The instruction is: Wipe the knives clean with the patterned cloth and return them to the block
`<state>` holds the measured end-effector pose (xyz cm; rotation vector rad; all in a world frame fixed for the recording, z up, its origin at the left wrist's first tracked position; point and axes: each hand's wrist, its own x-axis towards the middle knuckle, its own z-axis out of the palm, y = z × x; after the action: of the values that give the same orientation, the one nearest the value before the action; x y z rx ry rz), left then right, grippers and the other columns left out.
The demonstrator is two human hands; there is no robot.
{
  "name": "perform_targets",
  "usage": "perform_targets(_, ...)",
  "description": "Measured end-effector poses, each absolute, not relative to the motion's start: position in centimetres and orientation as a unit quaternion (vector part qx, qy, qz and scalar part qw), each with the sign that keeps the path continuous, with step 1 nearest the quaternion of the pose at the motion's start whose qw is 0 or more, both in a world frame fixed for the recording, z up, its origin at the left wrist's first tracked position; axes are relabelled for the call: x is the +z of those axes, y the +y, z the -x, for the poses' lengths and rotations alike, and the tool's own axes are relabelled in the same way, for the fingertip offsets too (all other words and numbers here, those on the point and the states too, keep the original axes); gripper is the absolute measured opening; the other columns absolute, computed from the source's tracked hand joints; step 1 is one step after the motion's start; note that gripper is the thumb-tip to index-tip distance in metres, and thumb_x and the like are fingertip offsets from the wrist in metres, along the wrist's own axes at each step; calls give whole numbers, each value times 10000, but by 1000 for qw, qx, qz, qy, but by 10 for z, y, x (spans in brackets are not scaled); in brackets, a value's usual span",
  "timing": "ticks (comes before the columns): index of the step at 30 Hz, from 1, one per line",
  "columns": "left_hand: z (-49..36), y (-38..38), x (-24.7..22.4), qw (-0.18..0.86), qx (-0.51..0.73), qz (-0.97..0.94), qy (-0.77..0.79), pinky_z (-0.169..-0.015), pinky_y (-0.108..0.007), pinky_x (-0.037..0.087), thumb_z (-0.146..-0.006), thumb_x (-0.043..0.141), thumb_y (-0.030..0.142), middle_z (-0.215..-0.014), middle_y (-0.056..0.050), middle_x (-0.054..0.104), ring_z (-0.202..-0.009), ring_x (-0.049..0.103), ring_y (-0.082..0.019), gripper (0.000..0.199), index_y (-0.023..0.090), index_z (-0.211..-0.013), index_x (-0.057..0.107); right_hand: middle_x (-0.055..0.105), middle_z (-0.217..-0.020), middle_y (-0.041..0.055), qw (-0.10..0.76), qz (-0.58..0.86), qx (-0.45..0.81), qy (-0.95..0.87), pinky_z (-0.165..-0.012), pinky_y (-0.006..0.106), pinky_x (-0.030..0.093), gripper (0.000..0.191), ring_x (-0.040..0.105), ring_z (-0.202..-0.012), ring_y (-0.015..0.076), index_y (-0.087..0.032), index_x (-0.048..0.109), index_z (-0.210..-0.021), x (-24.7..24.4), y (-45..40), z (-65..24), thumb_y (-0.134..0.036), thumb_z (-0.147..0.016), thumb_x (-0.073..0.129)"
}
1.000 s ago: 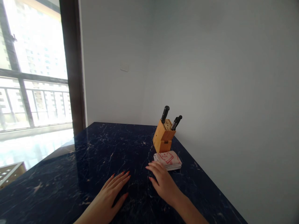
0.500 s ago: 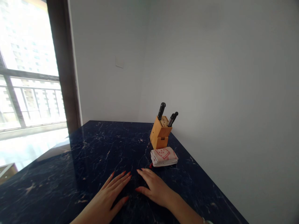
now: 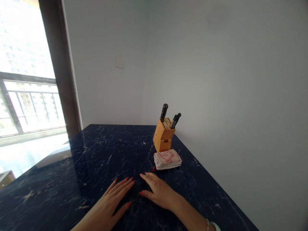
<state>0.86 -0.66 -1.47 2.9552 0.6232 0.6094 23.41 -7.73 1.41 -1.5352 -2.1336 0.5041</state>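
Observation:
My left hand point(image 3: 111, 202) lies flat on the dark blue marbled table point(image 3: 108, 150), fingers stretched forward and thumb out to the side. Beside it my right hand point(image 3: 157, 191) rests on the same surface, fingers extended and thumb apart. Neither one holds anything. Just beyond my right hand is a folded white and pink cloth point(image 3: 167, 159) with a red print; a small red bit shows at its left corner. Behind the cloth stands a wooden knife block point(image 3: 163, 138) with several black-handled tools in it, a knife handle point(image 3: 164, 112) rising highest at the left.
A pale wall point(image 3: 216, 96) runs along the table's right edge, and another closes off the far end. At the left are a dark door frame point(image 3: 57, 64) and a bright glazed opening with a railing point(image 3: 31, 102). A wooden box-like edge point(image 3: 6, 179) shows low at the left.
The camera view has shifted slightly, so the knife block and cloth appear a little further left and higher. Both hands stay in place on the table.

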Motion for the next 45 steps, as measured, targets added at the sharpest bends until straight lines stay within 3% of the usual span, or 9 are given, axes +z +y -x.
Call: perform_targets(45,-9,-4,-20,20,165,-965,202,-988,-470,311,-887,371,359,-1358,3,358,-1216,372,-198,495,330,-1348,195,398,-1326,53,234,557,162,-780,-1028,308,233,482,298,-1241,173,-214,337,-1310,8,-74,-234,-396,-868,399)
